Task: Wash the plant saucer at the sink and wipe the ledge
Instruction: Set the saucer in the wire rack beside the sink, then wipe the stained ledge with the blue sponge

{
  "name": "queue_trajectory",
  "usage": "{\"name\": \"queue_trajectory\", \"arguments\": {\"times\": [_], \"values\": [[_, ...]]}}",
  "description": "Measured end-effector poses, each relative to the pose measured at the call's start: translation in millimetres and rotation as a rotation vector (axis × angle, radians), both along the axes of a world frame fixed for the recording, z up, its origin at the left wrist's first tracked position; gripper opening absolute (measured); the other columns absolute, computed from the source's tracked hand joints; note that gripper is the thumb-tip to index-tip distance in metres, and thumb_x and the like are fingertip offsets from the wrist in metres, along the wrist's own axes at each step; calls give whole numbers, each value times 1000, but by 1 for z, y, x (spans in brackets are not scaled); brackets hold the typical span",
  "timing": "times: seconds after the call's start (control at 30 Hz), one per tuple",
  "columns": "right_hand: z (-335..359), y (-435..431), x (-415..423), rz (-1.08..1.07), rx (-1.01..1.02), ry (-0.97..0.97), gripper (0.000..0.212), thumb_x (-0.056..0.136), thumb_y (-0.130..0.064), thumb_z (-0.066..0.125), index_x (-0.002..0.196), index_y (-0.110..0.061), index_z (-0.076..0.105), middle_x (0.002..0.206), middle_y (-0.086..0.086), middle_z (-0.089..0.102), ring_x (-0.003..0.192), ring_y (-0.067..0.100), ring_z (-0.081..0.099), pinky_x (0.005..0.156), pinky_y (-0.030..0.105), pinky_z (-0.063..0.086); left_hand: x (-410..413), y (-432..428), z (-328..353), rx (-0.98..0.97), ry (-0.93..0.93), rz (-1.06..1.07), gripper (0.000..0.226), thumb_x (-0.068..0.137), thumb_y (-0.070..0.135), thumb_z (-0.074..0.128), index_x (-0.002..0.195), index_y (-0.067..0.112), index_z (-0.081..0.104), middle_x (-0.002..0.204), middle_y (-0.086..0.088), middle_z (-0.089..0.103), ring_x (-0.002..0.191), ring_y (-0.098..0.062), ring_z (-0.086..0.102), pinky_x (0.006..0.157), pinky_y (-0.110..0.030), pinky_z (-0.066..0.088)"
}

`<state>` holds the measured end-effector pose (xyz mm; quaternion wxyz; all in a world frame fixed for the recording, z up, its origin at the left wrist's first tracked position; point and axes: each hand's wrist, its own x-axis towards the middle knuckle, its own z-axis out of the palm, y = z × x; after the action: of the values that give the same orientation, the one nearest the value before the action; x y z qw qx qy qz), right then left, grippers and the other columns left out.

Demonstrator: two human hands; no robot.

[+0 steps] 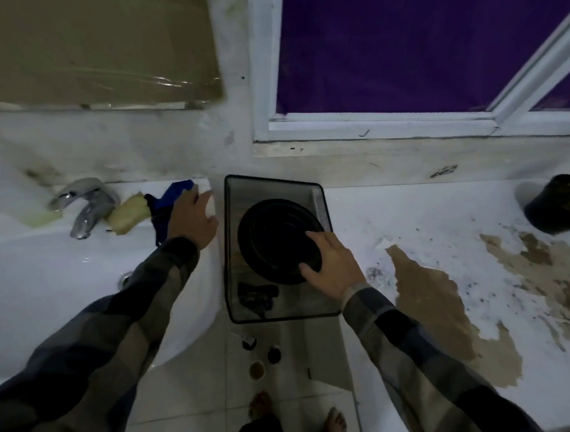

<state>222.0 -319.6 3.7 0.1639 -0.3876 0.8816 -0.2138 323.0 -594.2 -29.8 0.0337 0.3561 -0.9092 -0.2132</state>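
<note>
The round black plant saucer (pixel 272 240) sits in a black mesh bin (pixel 238 286) between the sink and the ledge. My right hand (pixel 331 266) grips the saucer's near right rim, thumb on top. My left hand (pixel 192 217) reaches over the white sink's (pixel 45 283) back right corner and rests on a blue cloth (pixel 170 193); whether the fingers have closed on it is unclear. The white ledge (pixel 428 212) to the right carries brown muddy stains (pixel 424 293) and scattered soil specks.
A chrome tap (pixel 84 209) and a yellow sponge (pixel 128 213) stand at the sink's back rim. A black plant pot (pixel 563 206) sits at the ledge's far right. A window frame (pixel 371 122) runs behind the ledge. Small cups (pixel 257 369) and bare feet are on the tiled floor.
</note>
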Motion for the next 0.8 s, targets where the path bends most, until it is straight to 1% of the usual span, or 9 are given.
{"name": "queue_trajectory", "arguments": {"times": [0.13, 0.23, 0.33, 0.4, 0.5, 0.6, 0.67, 0.73, 0.8], "values": [[-15, -22, 2, -5, -79, -4, 62, 77, -34, 58, 133, -9, 50, 127, 14, 52, 110, 31, 56, 90, 40, 51, 6, -37, -33, -46, -284, 68, 79, 91, 48, 51, 152, 18, 10, 158, -17, -2, 144, -39, 0, 118, -48, 3], [-22, -25, 7, -14, -120, -4, 56, 77, -30, 58, 129, -10, 52, 124, 11, 54, 108, 27, 57, 87, 38, 52, 7, -43, -46, -32, -312, 101, 78, 90, 54, 48, 151, 19, 14, 158, -16, 2, 143, -39, 6, 115, -48, 12], [-26, -23, 12, -18, -145, -21, 52, 77, -25, 58, 127, -10, 54, 122, 9, 54, 107, 23, 57, 88, 37, 52, 8, -50, -46, -72, -262, 116, 72, 87, 43, 60, 147, 20, 27, 154, -17, 18, 135, -40, 23, 106, -47, 29], [-26, -20, 14, -17, -153, -41, 51, 78, -22, 56, 127, -10, 54, 122, 9, 54, 108, 23, 57, 90, 37, 51, 10, -54, -42, -35, -196, 140, 63, 85, 26, 65, 141, 18, 38, 149, -19, 26, 130, -40, 29, 103, -47, 35], [-22, -17, 14, -21, -179, -55, 49, 78, -19, 55, 126, -9, 55, 121, 9, 54, 109, 22, 56, 93, 35, 49, 13, -54, -40, 35, -3, 182, 43, 84, 1, 58, 126, 8, 54, 136, -21, 38, 120, -41, 38, 98, -48, 40], [-16, -15, 12, -15, -219, -58, 47, 79, -16, 54, 126, -9, 55, 121, 8, 55, 110, 20, 54, 96, 28, 44, 18, -48, -32, 99, 193, 251, 32, 84, -5, 53, 114, 3, 61, 125, -21, 48, 112, -43, 47, 97, -49, 42], [-12, -14, 12, -10, -265, -73, 44, 82, -11, 57, 125, -10, 55, 121, 7, 55, 109, 16, 53, 96, 25, 41, 20, -35, -19, 66, 252, 286, 27, 85, -2, 55, 108, 10, 64, 123, -21, 51, 113, -41, 48, 97, -42, 42], [-5, -15, 13, -36, -296, -165, 40, 84, -6, 59, 124, -10, 57, 120, 5, 56, 107, 13, 52, 95, 22, 42, 21, -17, -4, 82, 356, 316, 30, 86, -4, 52, 99, 20, 61, 118, -19, 52, 112, -36, 50, 90, -22, 42], [3, -17, 15, -60, -313, -282, 36, 85, -4, 59, 120, -11, 60, 115, 4, 60, 103, 13, 56, 92, 22, 45, 23, 6, 11, 114, 446, 340, 31, 85, -11, 48, 105, 9, 62, 114, -16, 50, 104, -27, 50, 79, -5, 34]]}}
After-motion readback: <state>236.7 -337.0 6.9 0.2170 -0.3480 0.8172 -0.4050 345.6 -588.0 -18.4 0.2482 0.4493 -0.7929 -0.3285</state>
